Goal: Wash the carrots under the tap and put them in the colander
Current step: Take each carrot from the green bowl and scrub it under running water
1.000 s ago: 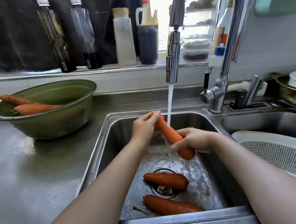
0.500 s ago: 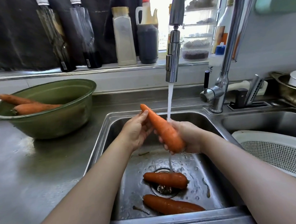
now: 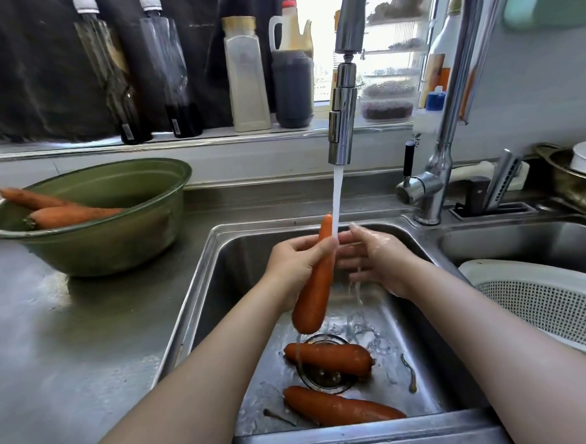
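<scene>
My left hand [image 3: 295, 262] grips an orange carrot [image 3: 313, 288] near its thin end, holding it almost upright, tip up, beside the water stream from the tap [image 3: 343, 131]. To the right of the carrot, my right hand [image 3: 375, 256] is open with wet fingers spread under the water, not holding it. Two more carrots lie on the sink floor: one [image 3: 329, 357] across the drain, one [image 3: 342, 407] nearer me. The white colander [image 3: 543, 297] stands in the right basin. A green bowl [image 3: 122, 237] on the left counter holds two unwashed carrots [image 3: 64, 215].
The steel sink [image 3: 220, 283] has a raised front rim. The tap base and lever [image 3: 425, 187] stand at the back right, beside a knife holder [image 3: 490, 194]. Bottles [image 3: 246, 75] line the window sill. A pot with a white plate [image 3: 577, 173] sits far right.
The carrot has swung from slanted to nearly upright and passed wholly into my left hand. My right hand has let go and opened under the stream.
</scene>
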A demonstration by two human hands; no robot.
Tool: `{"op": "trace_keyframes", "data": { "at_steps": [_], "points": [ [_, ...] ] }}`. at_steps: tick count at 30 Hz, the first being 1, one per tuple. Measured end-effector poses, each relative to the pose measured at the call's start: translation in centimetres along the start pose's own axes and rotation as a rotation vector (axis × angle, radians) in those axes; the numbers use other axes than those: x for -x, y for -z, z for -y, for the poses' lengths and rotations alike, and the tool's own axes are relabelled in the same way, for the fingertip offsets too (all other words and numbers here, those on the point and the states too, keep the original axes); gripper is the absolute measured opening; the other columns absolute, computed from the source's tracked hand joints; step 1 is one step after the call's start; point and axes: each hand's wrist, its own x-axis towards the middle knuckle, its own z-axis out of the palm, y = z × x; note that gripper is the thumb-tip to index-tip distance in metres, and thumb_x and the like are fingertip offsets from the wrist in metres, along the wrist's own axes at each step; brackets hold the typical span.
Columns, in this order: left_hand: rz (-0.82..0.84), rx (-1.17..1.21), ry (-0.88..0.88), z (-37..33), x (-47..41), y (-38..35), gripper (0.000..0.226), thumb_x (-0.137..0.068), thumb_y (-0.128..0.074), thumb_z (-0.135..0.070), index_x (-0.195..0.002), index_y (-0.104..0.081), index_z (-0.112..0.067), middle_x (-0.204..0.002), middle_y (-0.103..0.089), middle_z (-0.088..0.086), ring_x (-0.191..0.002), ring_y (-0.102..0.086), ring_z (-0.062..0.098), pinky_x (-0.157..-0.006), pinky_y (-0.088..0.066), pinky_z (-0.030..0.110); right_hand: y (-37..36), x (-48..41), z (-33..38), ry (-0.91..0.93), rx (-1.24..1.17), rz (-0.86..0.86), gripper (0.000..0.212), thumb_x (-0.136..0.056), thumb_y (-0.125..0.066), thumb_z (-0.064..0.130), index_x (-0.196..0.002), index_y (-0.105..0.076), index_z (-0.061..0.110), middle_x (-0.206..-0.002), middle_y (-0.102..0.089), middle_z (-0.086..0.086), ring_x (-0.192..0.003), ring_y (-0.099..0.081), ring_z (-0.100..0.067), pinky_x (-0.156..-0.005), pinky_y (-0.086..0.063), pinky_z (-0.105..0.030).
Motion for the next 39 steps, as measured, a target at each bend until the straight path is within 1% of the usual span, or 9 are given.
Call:
{"op": "trace_keyframes", "data": {
  "at_steps": [4,6,9,15,18,27,31,34,39],
  "points": [
    [0.032,-0.104,-0.022,0.1,0.2,0.0,0.032,-0.08,-0.087,-0.033,-0.107,-0.078,-0.02,-0.094,-0.08,0.003,-0.087,-0.077,0.021,-0.067,-0.061,0.029,-0.4,1.1,0.6,0.164,-0.006,0.098,0.042,-0.097,-0.06,0.052,-0.12,-0.073,0.02,-0.11,-0.079,0.0,-0.1,-0.075,-0.018,-0.089,-0.052,-0.038],
    [0.042,-0.131,-0.005,0.0,0.3,0.2,0.033,-0.075,-0.091,-0.035,-0.103,-0.077,-0.022,-0.094,-0.08,-0.001,-0.084,-0.077,0.017,-0.068,-0.061,0.029,-0.6,1.1,0.6,0.218,0.004,0.116,0.042,-0.09,-0.069,0.046,-0.12,-0.072,0.017,-0.113,-0.078,0.0,-0.106,-0.074,-0.018,-0.092,-0.055,-0.036],
    [0.106,-0.149,0.062,0.1,0.1,1.2,0.041,-0.075,-0.09,-0.032,-0.111,-0.074,-0.021,-0.109,-0.077,0.002,-0.1,-0.074,0.02,-0.084,-0.061,0.033,-0.6,0.8,0.6,0.164,-0.11,0.167,0.037,-0.102,-0.059,0.033,-0.131,-0.065,0.01,-0.124,-0.075,-0.004,-0.117,-0.071,-0.022,-0.094,-0.057,-0.037],
    [0.554,-0.265,0.35,0.6,0.1,3.4,0.057,-0.092,-0.069,-0.045,-0.139,-0.057,-0.014,-0.131,-0.071,0.005,-0.123,-0.066,0.023,-0.1,-0.054,0.039,-0.6,0.8,0.3,0.095,-0.276,0.31,0.047,-0.098,-0.051,0.033,-0.139,-0.056,0.01,-0.134,-0.069,-0.01,-0.13,-0.063,-0.023,-0.111,-0.045,-0.051],
    [0.666,-0.29,0.409,1.0,-0.1,3.9,0.055,-0.096,-0.066,-0.045,-0.141,-0.057,-0.014,-0.139,-0.065,0.01,-0.13,-0.062,0.029,-0.104,-0.053,0.048,-0.9,1.1,0.4,0.087,-0.32,0.328,0.036,-0.106,-0.043,0.029,-0.136,-0.055,0.012,-0.128,-0.072,-0.015,-0.125,-0.066,-0.031,-0.104,-0.048,-0.051],
    [0.574,-0.456,0.367,0.7,-0.4,6.7,0.042,-0.09,-0.072,-0.037,-0.129,-0.066,-0.023,-0.127,-0.068,0.006,-0.121,-0.065,0.025,-0.092,-0.059,0.042,-2.0,1.8,0.9,0.14,-0.153,0.296,0.029,-0.11,-0.044,0.029,-0.121,-0.063,0.011,-0.126,-0.073,-0.014,-0.117,-0.07,-0.035,-0.105,-0.05,-0.058],
    [0.463,-0.563,0.295,0.6,-0.9,7.8,0.04,-0.081,-0.081,-0.049,-0.118,-0.074,-0.035,-0.123,-0.074,0.002,-0.117,-0.068,0.024,-0.104,-0.053,0.049,-2.3,1.7,1.0,0.086,-0.167,0.236,0.027,-0.108,-0.048,0.028,-0.118,-0.067,0.012,-0.124,-0.075,-0.007,-0.113,-0.072,-0.03,-0.109,-0.046,-0.06],
    [0.391,-0.568,0.208,0.4,-0.7,7.7,0.036,-0.082,-0.081,-0.05,-0.114,-0.076,-0.033,-0.115,-0.076,0.001,-0.112,-0.07,0.022,-0.103,-0.054,0.044,-2.6,1.4,1.0,-0.003,-0.28,0.154,0.036,-0.111,-0.04,0.035,-0.11,-0.067,0.012,-0.118,-0.077,-0.006,-0.105,-0.076,-0.025,-0.095,-0.053,-0.051],
    [0.345,-0.521,0.168,0.4,-0.5,6.4,0.058,-0.074,-0.076,-0.067,-0.117,-0.074,-0.028,-0.11,-0.078,-0.001,-0.106,-0.073,0.018,-0.099,-0.057,0.039,-2.1,1.1,0.6,-0.046,-0.422,0.086,0.054,-0.112,-0.028,0.047,-0.127,-0.062,0.009,-0.12,-0.075,-0.015,-0.107,-0.074,-0.035,-0.093,-0.055,-0.056]
  ]
}}
